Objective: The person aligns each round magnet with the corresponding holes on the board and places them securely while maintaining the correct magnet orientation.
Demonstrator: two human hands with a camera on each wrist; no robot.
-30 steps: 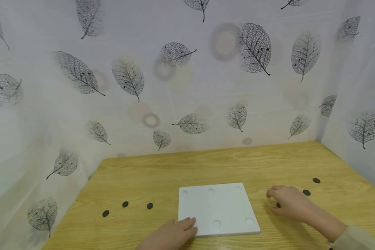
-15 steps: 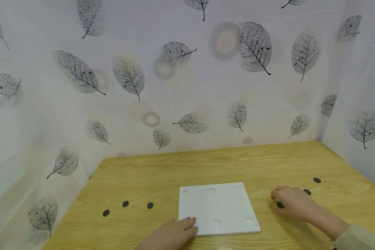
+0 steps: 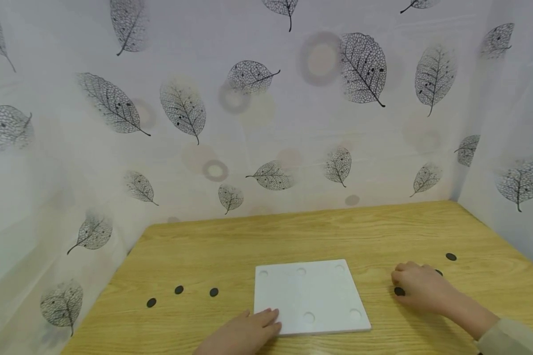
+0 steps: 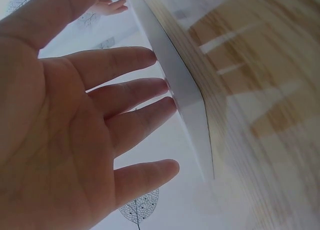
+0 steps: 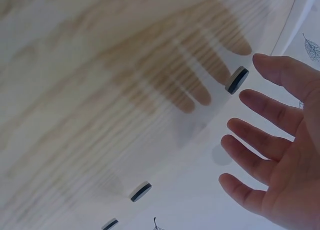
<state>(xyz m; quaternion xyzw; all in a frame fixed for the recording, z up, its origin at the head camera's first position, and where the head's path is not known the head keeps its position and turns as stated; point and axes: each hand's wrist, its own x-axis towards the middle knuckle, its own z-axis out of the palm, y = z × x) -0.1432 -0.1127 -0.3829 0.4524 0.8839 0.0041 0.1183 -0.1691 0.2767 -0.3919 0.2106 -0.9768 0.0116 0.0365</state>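
A white board point(image 3: 313, 296) with shallow round recesses lies on the wooden table. My left hand point(image 3: 244, 333) rests its fingertips on the board's near left corner; in the left wrist view its fingers point(image 4: 120, 60) are straight against the board's edge. At the right, my right hand point(image 3: 426, 290) hovers by a small black disc point(image 3: 399, 291). The right wrist view shows the thumb point(image 5: 285, 73) and index finger spread near this disc's edge, with a gap between them. Another disc point(image 3: 439, 272) is partly hidden behind the right hand.
Three black discs lie left of the board, the middle one point(image 3: 179, 290) between its neighbours. Farther right and back lies one more disc point(image 3: 450, 257). A pale leaf-print curtain point(image 3: 271, 123) stands behind the table point(image 3: 302, 236) and along both sides.
My right hand has shifted a little to the right, away from the board, uncovering more of the near disc and covering more of the one behind. The left hand stays put.
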